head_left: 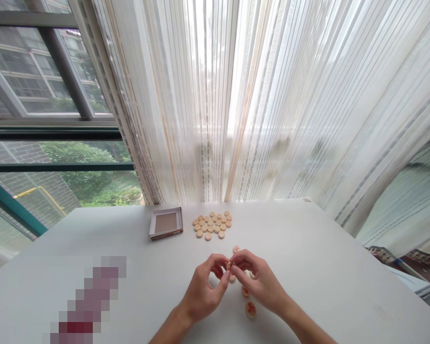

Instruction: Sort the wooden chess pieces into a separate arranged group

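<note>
Left hand (205, 288) and right hand (259, 279) pinch one round piece (229, 266).

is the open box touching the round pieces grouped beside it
Apart: the head view shows bare table between the open box and the grouped round pieces.

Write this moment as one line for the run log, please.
left hand: on piece | right hand: on same piece | near right hand: red-marked pieces | farther: piece cluster, box left of it
</note>
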{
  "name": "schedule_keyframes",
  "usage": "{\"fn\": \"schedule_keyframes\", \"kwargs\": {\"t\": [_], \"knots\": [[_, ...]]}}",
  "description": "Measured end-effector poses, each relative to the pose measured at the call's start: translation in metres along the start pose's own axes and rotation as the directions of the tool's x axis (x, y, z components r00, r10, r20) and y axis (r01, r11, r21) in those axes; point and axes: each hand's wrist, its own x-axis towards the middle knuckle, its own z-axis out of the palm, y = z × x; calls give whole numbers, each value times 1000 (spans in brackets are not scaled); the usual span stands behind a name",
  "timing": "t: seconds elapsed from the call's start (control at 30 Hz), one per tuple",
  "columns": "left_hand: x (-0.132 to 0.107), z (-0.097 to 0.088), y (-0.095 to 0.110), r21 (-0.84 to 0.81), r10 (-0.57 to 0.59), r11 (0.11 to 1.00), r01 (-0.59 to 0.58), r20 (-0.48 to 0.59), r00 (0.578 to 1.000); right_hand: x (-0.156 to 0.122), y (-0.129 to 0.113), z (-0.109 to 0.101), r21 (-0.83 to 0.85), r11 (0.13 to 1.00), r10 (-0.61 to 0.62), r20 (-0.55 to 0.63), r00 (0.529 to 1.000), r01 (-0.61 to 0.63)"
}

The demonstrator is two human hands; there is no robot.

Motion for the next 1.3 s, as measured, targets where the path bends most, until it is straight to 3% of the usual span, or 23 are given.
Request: {"fn": "schedule_keyframes", "kwargs": {"t": [0.27,0.6,1.3], "knots": [[-3,2,-2,40,3,999,-4,30,1000,-1,10,0,49,997,62,-15,998,-62],[-2,2,-7,32,-60,998,60,-6,998,0,1,0,26,999,-35,6,999,35],[-1,7,-7,51,-89,994,91,-44,995,1,5,-6,-155,985,-73,30,997,77]]}}
